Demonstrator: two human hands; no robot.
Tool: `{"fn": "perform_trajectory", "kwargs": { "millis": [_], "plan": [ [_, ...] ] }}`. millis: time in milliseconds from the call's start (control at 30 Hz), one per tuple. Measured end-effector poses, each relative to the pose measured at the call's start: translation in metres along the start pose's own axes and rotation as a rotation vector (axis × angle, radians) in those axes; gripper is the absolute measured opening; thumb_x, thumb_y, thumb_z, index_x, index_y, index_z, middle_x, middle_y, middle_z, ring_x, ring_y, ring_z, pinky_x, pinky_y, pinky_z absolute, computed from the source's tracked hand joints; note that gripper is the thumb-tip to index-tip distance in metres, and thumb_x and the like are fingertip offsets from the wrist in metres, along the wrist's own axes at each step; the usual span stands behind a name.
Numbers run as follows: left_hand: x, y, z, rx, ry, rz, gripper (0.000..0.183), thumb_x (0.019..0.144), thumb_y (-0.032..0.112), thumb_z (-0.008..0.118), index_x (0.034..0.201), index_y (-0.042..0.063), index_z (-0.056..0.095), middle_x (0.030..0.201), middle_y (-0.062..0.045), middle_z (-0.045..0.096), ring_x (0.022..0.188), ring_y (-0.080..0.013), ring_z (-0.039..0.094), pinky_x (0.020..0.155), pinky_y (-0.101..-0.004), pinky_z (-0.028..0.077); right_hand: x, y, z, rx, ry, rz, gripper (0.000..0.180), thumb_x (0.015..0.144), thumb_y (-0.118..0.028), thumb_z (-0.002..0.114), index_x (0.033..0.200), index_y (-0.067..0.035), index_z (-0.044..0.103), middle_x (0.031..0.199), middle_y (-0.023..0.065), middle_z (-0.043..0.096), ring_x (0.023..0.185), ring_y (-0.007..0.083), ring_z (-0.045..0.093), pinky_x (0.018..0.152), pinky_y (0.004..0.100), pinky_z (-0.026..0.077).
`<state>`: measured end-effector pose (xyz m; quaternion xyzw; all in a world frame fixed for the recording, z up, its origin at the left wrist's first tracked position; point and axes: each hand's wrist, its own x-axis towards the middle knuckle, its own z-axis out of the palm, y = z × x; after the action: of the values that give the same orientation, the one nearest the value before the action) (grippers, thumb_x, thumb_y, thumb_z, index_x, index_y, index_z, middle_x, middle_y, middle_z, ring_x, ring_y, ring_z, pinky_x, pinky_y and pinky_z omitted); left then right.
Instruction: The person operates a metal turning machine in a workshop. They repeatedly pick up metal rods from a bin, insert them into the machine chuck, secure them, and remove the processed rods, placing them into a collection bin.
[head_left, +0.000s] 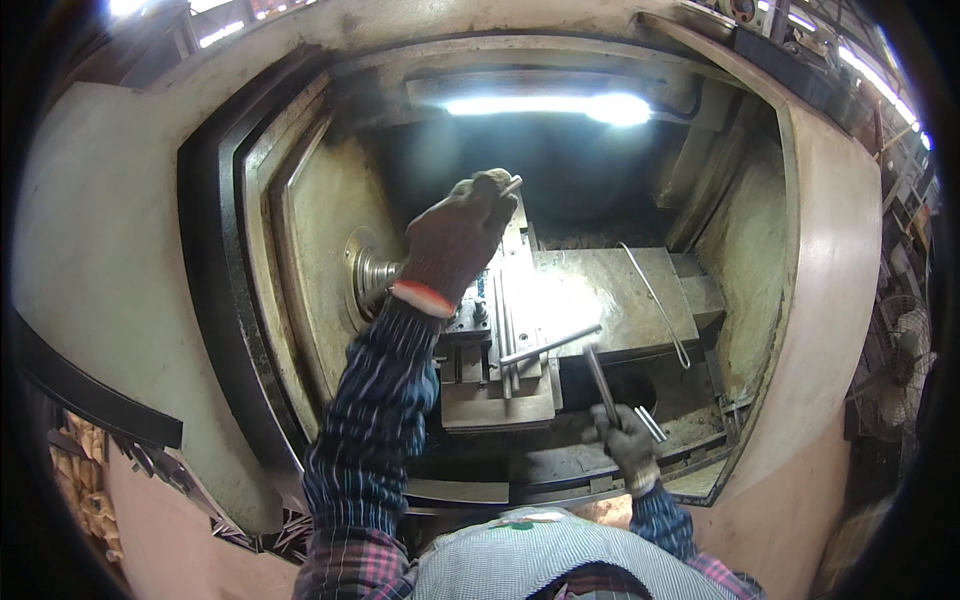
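Note:
My left hand (469, 225), in a knitted work glove, reaches over the tool slide inside a lathe. Its fingers are closed round a short metal rod (512, 185), whose end sticks out. Below the wrist stands a tool block (471, 319), beside the spindle nose (371, 277). My gloved right hand (624, 435) grips a dark metal bar (600, 379) that points up and away; bright rod ends (651, 424) show beside that hand. Another metal rod (551, 345) lies slanting over the slide's edge, across two long rods (507, 337) lying lengthwise on it.
A flat metal plate (615, 300) extends right of the slide, with a bent wire (656, 304) on it. The enclosure's frame (784, 300) curves round the opening. Metal rods (292, 532) lie in a bin at lower left. A caged fan (896, 360) stands outside at right.

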<state>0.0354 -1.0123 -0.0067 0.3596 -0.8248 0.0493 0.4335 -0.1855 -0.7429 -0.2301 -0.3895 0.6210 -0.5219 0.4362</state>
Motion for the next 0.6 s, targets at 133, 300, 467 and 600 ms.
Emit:
{"fn": "perform_trajectory", "kwargs": {
  "millis": [133, 300, 467, 600],
  "plan": [
    [-0.071, 0.064, -0.086, -0.815, 0.168, -0.379, 0.029, 0.092, -0.004, 0.067, 0.121, 0.002, 0.067, 0.12, -0.014, 0.067, 0.1, -0.0198, 0.069, 0.085, -0.0321, 0.058, 0.119, 0.037, 0.037, -0.014, 0.093, 0.04, 0.024, 0.101, -0.024, 0.066, 0.111, -0.003, 0.07, 0.084, 0.0024, 0.072, 0.078, 0.0097, 0.064, 0.063, 0.0268, 0.053],
    [-0.17, 0.079, -0.176, -1.003, 0.442, -0.576, 0.031, 0.098, 0.003, 0.06, 0.128, -0.008, 0.06, 0.1, -0.015, 0.071, 0.058, -0.0078, 0.054, 0.048, -0.0204, 0.045, 0.202, 0.084, 0.047, 0.016, 0.144, 0.17, 0.027, 0.097, -0.035, 0.069, 0.098, -0.008, 0.066, 0.079, 0.0016, 0.07, 0.062, 0.0092, 0.058, 0.052, 0.028, 0.045],
    [-0.215, 0.083, -0.202, -0.455, 0.61, -0.652, 0.046, 0.104, 0.033, 0.056, 0.129, -0.005, 0.057, 0.057, 0.002, 0.042, 0.042, -0.004, 0.028, 0.036, -0.0236, 0.021, 0.215, 0.067, 0.072, 0.127, 0.191, 0.068, 0.017, 0.099, -0.022, 0.065, 0.105, -0.006, 0.064, 0.082, 0.0027, 0.069, 0.067, 0.0112, 0.062, 0.058, 0.0259, 0.051],
    [-0.242, 0.07, -0.207, -0.212, 0.785, -0.808, 0.046, 0.105, 0.034, 0.054, 0.128, -0.006, 0.058, 0.055, 0.003, 0.036, 0.042, -0.0041, 0.025, 0.039, -0.0251, 0.018, 0.192, 0.081, 0.094, -0.011, 0.32, -0.169, 0.022, 0.101, -0.026, 0.063, 0.107, -0.006, 0.067, 0.077, 0.0031, 0.068, 0.07, 0.013, 0.062, 0.067, 0.0298, 0.052]
  ]
}}
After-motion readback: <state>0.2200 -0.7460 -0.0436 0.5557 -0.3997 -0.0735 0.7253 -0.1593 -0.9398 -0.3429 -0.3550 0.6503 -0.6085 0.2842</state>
